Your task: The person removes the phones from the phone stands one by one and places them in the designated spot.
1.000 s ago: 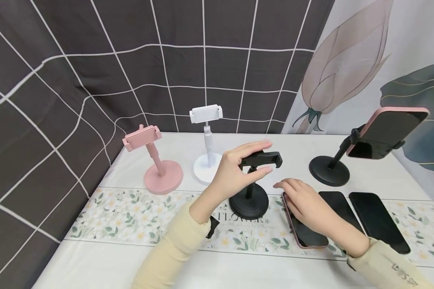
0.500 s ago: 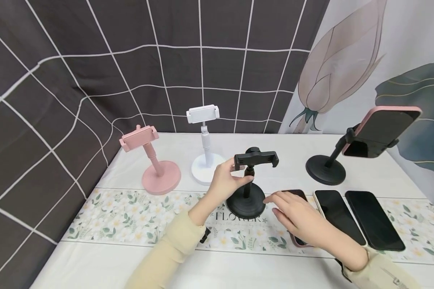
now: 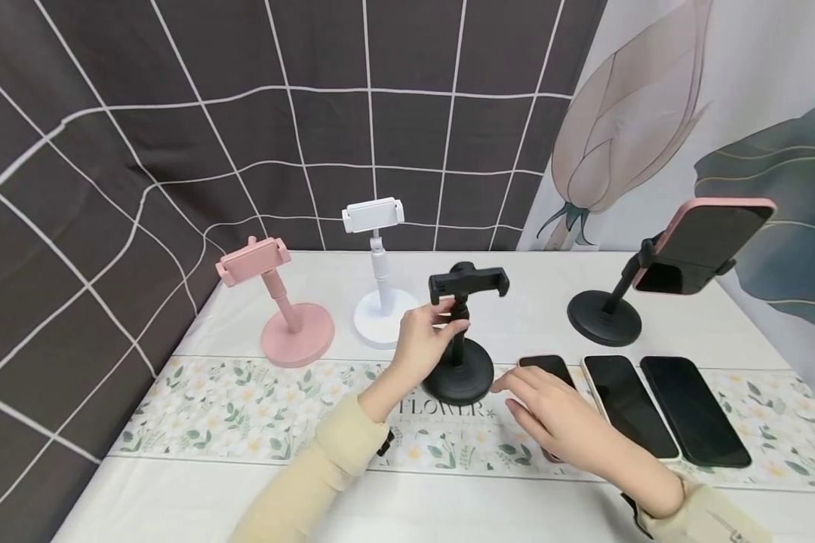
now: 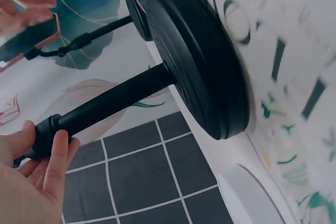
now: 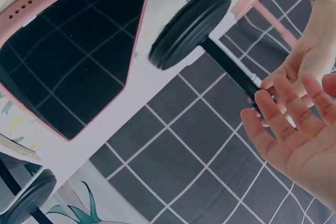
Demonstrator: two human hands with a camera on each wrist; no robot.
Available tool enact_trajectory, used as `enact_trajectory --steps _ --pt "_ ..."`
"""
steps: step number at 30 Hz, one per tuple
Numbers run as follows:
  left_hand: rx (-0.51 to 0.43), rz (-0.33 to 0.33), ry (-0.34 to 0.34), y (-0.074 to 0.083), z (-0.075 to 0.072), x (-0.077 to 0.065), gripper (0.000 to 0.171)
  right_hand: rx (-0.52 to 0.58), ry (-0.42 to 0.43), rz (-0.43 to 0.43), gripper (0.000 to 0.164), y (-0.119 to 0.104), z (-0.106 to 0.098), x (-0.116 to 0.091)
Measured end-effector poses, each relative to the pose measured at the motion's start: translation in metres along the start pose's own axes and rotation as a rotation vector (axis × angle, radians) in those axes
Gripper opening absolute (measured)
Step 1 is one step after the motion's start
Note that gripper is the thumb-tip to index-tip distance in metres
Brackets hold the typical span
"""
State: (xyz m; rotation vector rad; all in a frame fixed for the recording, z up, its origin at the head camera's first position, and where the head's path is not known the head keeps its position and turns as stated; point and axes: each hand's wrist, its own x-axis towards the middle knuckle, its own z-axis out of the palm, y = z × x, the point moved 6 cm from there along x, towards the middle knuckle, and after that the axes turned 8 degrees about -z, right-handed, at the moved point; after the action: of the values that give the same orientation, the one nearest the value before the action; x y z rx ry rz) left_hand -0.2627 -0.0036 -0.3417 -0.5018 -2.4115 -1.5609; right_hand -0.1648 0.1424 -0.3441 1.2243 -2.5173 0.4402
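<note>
Head view: left grip (image 3: pixel 422 341) pinches the black stand (image 3: pixel 458 351); right grip (image 3: pixel 550 411), fingers apart, hovers near the base edge (image 3: pixel 485 375).

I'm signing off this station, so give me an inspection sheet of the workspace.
Surface: white table with floral band.
Job's things: black stand, upright, carrying no phone; pink-edged phone, lying flat.
Clutter: pink stand, white stand, second black stand with mounted phone, white-edged phone, black phone.
Hands: left hand grips black stand; right hand holds nothing, near pink-edged phone.
Cables: nothing seen.
Surroundings: dark gridded fabric behind, floral drape right.
</note>
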Motion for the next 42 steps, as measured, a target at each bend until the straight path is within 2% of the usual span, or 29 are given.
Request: enact_trajectory --steps 5,12,15,19,23,28,33,36,39,41,42 --pt "0.001 0.009 0.046 -0.001 0.004 0.026 0.028 -0.004 0.022 -0.017 0.017 -0.001 -0.003 -0.001" --pt "-0.012 0.005 0.022 -0.003 0.019 0.066 0.022 0.003 0.024 -0.017 0.017 -0.002 -0.001 0.001" --pt "-0.026 -0.005 0.005 -0.005 0.026 0.076 0.024 0.008 0.019 -0.016 0.017 0.000 0.000 0.002" --pt "-0.021 -0.058 -0.016 -0.010 0.035 0.081 0.029 0.013 0.017 -0.012 0.017 0.001 0.002 0.002" --pt "0.009 -0.086 -0.033 -0.015 0.043 0.082 0.034 0.019 0.028 -0.010 0.016 0.004 0.002 0.002" --pt "0.073 -0.101 -0.030 -0.018 0.044 0.080 0.035 0.037 0.059 0.005 0.017 0.014 -0.001 0.001" --pt "0.099 -0.090 -0.025 -0.015 0.044 0.073 0.036 0.047 0.081 0.096 0.017 0.035 -0.008 -0.005" --pt "0.033 -0.120 -0.054 -0.016 0.048 0.060 0.048 0.068 0.099 0.192 0.021 0.054 -0.016 -0.015" --pt "-0.060 -0.192 -0.131 -0.017 0.057 0.038 0.064 0.081 0.107 0.290 0.024 0.077 -0.022 -0.030" --pt "-0.112 -0.250 -0.194 -0.016 0.063 0.022 0.071 0.082 0.134 0.361 0.023 0.093 -0.029 -0.042" --pt "-0.127 -0.258 -0.224 -0.014 0.066 0.015 0.072 0.072 0.162 0.394 0.022 0.102 -0.032 -0.049"
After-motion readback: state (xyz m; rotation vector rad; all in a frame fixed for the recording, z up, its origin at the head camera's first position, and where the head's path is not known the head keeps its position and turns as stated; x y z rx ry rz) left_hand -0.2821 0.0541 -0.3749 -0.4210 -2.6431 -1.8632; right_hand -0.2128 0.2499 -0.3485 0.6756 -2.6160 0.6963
